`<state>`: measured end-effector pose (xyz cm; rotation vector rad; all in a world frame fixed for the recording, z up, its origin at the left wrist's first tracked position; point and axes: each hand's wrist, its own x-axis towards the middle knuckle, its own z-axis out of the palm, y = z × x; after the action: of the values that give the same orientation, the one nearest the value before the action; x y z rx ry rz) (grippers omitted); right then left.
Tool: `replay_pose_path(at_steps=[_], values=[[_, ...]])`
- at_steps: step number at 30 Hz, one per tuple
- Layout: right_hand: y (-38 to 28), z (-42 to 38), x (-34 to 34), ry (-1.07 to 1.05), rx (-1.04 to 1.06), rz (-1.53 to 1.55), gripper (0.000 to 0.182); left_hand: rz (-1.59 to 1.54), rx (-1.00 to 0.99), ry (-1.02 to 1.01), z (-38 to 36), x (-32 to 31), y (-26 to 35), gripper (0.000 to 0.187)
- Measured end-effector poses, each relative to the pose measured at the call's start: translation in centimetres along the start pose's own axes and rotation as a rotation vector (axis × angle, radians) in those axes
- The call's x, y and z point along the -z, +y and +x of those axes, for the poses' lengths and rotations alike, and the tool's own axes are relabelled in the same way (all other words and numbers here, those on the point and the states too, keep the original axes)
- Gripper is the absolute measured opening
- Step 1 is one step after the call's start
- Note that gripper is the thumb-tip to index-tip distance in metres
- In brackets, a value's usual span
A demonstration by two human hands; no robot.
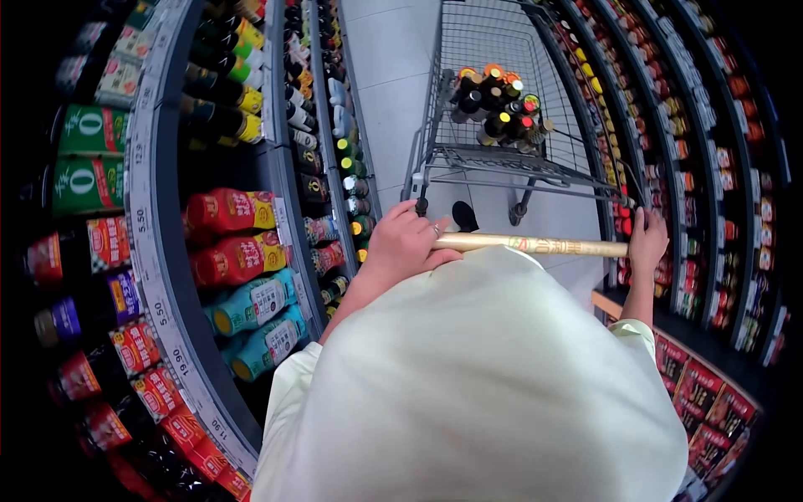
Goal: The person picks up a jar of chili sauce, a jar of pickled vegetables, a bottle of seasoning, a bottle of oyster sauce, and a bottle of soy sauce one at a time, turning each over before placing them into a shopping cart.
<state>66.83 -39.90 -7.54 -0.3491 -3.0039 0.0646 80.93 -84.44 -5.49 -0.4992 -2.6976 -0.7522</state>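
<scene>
The left hand (411, 243) and right hand (649, 239) curl closed around opposite ends of a smooth, cylindrical handle (569, 247). At twelve o'clock, the wire-mesh cart (489, 35) carries glossy, dark bottles (499, 120); packed shelves (170, 243) stand at nine.

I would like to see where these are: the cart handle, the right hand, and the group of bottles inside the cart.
Cart handle (552, 245), head view: near the middle of its length.
Right hand (648, 241), head view: middle of the hand.
Bottles (499, 110), head view: middle of the group.
</scene>
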Motion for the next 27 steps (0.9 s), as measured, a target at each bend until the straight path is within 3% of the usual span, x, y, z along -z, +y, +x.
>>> replay_pose_path(at_steps=[4,11,19,27], values=[[-1.7,-2.2,0.3,0.195,-0.169,0.053,0.041,0.039,0.021,-0.082,0.1,0.5,0.0,0.045],[-1.4,-2.7,-0.8,0.497,-0.137,0.332,0.026,0.045,0.087,-0.097,-1.4,1.1,0.3,0.043],[-1.7,-3.2,-0.4,0.332,-0.225,0.451,0.031,0.007,0.086,0.008,-2.8,1.2,0.9,0.045],[-2.1,-1.6,-0.7,0.124,-0.238,0.328,0.042,0.120,0.030,0.049,-3.6,0.9,0.5,0.039]])
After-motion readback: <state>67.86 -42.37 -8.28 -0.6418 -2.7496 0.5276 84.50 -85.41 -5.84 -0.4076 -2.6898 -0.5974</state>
